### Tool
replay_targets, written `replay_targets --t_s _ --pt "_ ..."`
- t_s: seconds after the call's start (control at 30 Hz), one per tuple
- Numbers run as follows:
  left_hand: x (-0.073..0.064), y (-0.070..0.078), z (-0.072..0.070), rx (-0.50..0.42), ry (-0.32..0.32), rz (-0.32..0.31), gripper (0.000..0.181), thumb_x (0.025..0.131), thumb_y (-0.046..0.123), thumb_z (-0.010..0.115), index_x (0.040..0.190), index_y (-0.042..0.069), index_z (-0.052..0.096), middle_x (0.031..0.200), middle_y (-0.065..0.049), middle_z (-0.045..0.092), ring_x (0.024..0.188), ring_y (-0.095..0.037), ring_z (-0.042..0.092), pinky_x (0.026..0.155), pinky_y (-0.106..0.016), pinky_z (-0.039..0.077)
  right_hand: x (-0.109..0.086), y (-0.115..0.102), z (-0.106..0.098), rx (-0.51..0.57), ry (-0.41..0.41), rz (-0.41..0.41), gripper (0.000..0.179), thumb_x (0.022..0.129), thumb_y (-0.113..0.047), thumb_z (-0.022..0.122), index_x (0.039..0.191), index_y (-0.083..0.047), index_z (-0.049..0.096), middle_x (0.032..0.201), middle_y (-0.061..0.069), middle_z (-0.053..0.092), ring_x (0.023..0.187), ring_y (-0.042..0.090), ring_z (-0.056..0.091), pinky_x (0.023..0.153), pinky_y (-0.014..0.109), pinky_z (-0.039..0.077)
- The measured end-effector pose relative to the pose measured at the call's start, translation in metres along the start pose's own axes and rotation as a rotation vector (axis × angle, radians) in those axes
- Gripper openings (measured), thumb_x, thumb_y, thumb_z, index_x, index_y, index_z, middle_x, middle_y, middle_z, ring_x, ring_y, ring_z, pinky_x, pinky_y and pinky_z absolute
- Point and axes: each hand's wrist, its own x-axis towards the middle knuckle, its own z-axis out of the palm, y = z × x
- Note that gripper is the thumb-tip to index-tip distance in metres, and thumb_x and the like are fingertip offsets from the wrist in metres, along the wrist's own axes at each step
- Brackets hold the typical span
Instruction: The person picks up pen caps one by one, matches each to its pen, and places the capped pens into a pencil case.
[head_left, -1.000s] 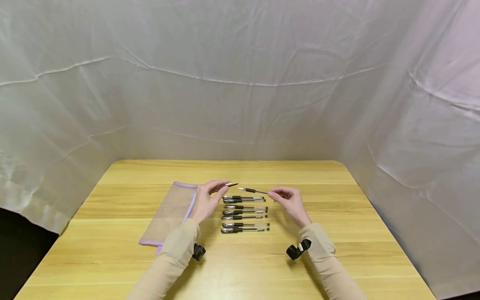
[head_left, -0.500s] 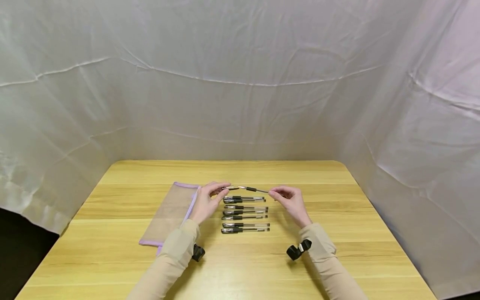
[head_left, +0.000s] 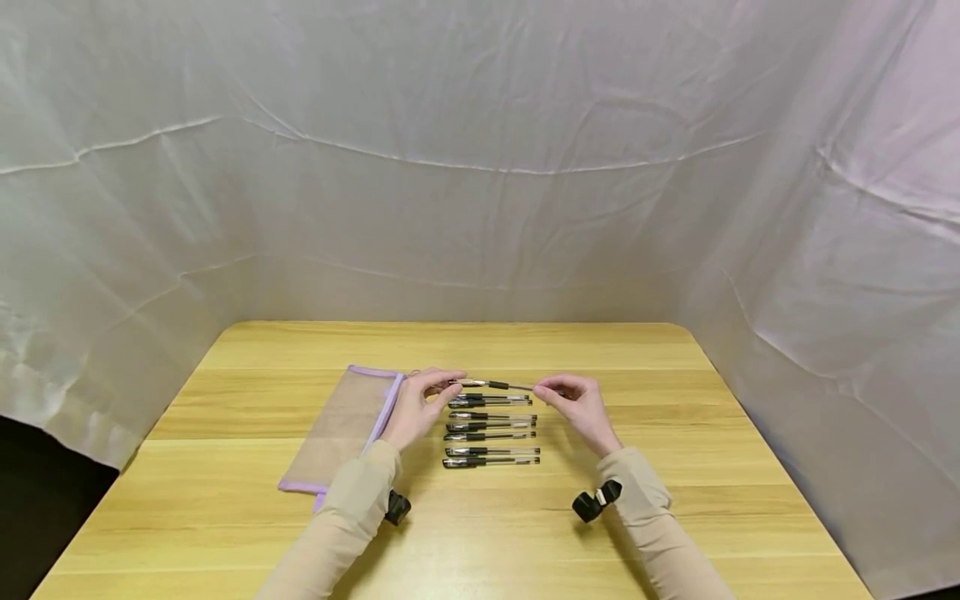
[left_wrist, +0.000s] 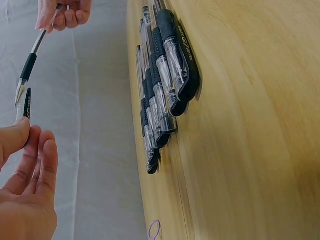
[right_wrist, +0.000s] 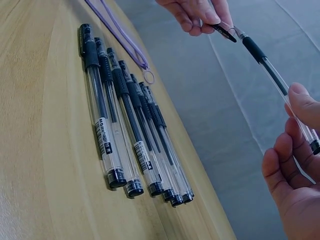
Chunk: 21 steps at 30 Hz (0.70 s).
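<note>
Here, left hand (head_left: pixel 417 412) pinching a cap (left_wrist: pixel 27 107), right hand (head_left: pixel 583 408) pinching a pen (right_wrist: pixel 254 50), capped pens (right_wrist: pixel 120 84) nearby

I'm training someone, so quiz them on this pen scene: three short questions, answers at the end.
1. Which colour trims the pouch: A green, B purple, C red?
2. True or false: everything lying beside the pouch stands upright on its end.
3. Fill in: the right hand holds a pen; the ____ hand holds a cap.

Key: 1. B. 2. False; the spare pens lie flat on the table. 3. Left hand.
</note>
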Motion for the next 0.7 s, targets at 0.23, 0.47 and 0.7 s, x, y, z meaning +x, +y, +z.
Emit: replay_targets --t_s 0.23,0.47,0.7 --pt "-0.001 -0.001 0.000 0.012 -0.027 0.002 0.027 0.097 0.012 0.066 0.122 0.003 0.071 0.109 -0.013 0.073 0.098 -0.027 0.067 0.098 -0.043 0.056 0.000 -0.001 0.000 0.001 -0.008 0.000 0.019 0.090 -0.005 0.073 0.102 0.010 0.072 0.086 -0.018 0.072 0.075 0.000 0.063 0.067 0.016 0.051" --pt "0.000 -0.003 0.000 0.008 -0.017 -0.008 0.026 0.097 0.012 0.065 0.121 0.003 0.072 0.106 -0.013 0.073 0.097 -0.026 0.066 0.099 -0.042 0.056 0.001 -0.001 -0.001 0.010 0.004 0.021 0.019 0.090 0.002 0.070 0.104 0.014 0.069 0.086 -0.019 0.071 0.076 -0.002 0.063 0.070 0.014 0.052" --pt "-0.001 0.000 0.000 0.000 -0.020 -0.004 0.027 0.097 0.012 0.066 0.122 0.003 0.071 0.108 -0.014 0.073 0.098 -0.027 0.067 0.100 -0.042 0.056 -0.006 -0.028 0.002 0.008 -0.012 0.010 0.019 0.090 0.003 0.070 0.103 0.017 0.068 0.086 -0.017 0.072 0.075 -0.001 0.063 0.070 0.015 0.052"
